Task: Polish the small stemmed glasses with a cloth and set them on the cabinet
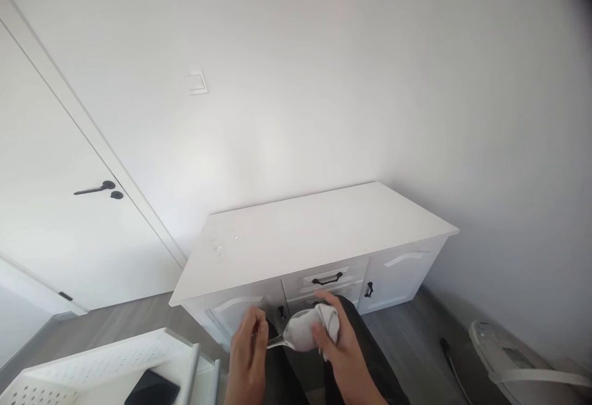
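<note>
**Glass wiped with cloth**

My left hand (248, 346) pinched the stem; right hand (340, 346) fingers pressed a cloth (329, 319) onto the glass (300, 331) bowl, low before the cabinet (314, 238). I judged light pressure and a steady stem best.

The wine glass (298, 330) is clear and lies on its side, up in the air, just in front of the white cabinet (319, 232) and lower than the cabinet's top. Its thin stem (276, 343) points left, away from the cabinet's dark drawer handle. Its round bowl sits to the right. A white cloth (329, 319) is bunched up and pressed against the open end of the bowl, with part of it tucked inside. The cloth looks soft and crumpled.
</note>
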`<state>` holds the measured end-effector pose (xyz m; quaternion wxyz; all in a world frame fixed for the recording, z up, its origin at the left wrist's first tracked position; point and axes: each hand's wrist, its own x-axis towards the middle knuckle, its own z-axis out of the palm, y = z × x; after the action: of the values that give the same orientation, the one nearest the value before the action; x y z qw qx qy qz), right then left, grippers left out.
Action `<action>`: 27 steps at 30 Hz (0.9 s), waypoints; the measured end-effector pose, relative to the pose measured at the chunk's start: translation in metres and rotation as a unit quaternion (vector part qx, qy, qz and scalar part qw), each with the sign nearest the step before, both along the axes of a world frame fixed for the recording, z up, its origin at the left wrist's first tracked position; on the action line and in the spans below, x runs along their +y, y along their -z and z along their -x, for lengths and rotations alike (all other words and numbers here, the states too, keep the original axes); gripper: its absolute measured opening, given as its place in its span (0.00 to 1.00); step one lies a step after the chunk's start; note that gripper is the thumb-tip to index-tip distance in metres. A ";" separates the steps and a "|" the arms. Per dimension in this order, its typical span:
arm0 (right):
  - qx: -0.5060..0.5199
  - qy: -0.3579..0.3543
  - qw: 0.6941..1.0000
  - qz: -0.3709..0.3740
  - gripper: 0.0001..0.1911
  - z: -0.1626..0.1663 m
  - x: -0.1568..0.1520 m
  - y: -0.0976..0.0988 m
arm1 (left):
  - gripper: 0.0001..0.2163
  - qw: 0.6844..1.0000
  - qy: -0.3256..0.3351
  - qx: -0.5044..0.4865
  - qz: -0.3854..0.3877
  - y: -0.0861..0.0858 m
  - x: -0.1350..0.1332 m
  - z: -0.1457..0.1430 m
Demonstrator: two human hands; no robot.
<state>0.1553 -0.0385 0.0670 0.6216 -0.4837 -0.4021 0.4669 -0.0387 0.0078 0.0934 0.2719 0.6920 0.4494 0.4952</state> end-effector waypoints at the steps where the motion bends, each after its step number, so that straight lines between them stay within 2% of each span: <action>1: 0.074 0.007 0.996 0.047 0.27 0.003 0.004 -0.003 | 0.13 0.999 0.035 0.016 -0.029 -0.004 -0.003 -0.001; 3: 0.170 -0.003 0.981 0.092 0.29 0.009 0.010 -0.006 | 0.12 0.996 0.060 0.037 -0.062 -0.007 -0.003 -0.004; 5: 0.149 0.006 0.985 0.083 0.28 0.012 0.010 -0.006 | 0.13 1.000 0.005 0.015 -0.019 -0.007 0.004 -0.008; 7: 0.018 0.012 1.000 0.011 0.26 0.011 0.005 -0.003 | 0.16 0.993 -0.055 -0.042 0.098 -0.006 0.015 -0.011; 9: -0.128 -0.016 0.986 -0.102 0.23 0.006 0.000 -0.002 | 0.20 0.974 -0.041 -0.077 0.210 -0.006 0.024 -0.011; 10: -0.169 -0.020 0.975 -0.140 0.21 0.004 0.000 -0.002 | 0.22 0.968 -0.026 -0.080 0.237 -0.008 0.025 -0.011; 11: -0.181 -0.009 0.972 -0.148 0.20 0.002 0.000 -0.003 | 0.22 0.971 -0.012 -0.065 0.230 -0.010 0.024 -0.010; 12: -0.166 0.016 0.978 -0.125 0.19 0.001 0.003 -0.006 | 0.21 0.981 -0.002 -0.036 0.188 -0.012 0.021 -0.009; 14: -0.077 0.082 0.993 -0.028 0.21 0.002 0.011 -0.011 | 0.17 0.996 0.032 0.059 0.053 -0.016 0.011 -0.007; 16: 0.037 0.100 0.993 0.047 0.26 0.006 0.020 -0.015 | 0.07 0.983 0.070 0.157 -0.058 -0.017 0.004 -0.006; 17: 0.084 0.095 0.990 0.063 0.28 0.008 0.024 -0.016 | 0.06 0.975 0.080 0.188 -0.081 -0.015 0.002 -0.005; 19: 0.145 0.078 0.983 0.078 0.32 0.009 0.028 -0.016 | 0.09 0.968 0.079 0.220 -0.085 -0.010 0.003 -0.002; 21: 0.176 0.070 0.978 0.084 0.34 0.004 0.028 -0.014 | 0.06 0.972 0.068 0.217 -0.052 -0.005 0.008 0.002; 22: 0.191 0.073 0.975 0.083 0.34 -0.002 0.027 -0.013 | 0.08 0.977 0.059 0.205 -0.028 -0.003 0.011 0.005; 24: 0.208 0.113 0.969 0.069 0.32 -0.016 0.026 -0.013 | 0.13 0.986 0.017 0.167 0.016 -0.003 0.016 0.008; 27: 0.182 0.205 0.960 0.051 0.27 -0.030 0.025 -0.015 | 0.18 0.992 -0.032 0.109 0.052 -0.008 0.015 0.007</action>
<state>0.1849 -0.0135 0.0816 0.7413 -0.4936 -0.1506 0.4292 -0.0455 0.0225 0.1011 0.2409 0.7121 0.5235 0.4009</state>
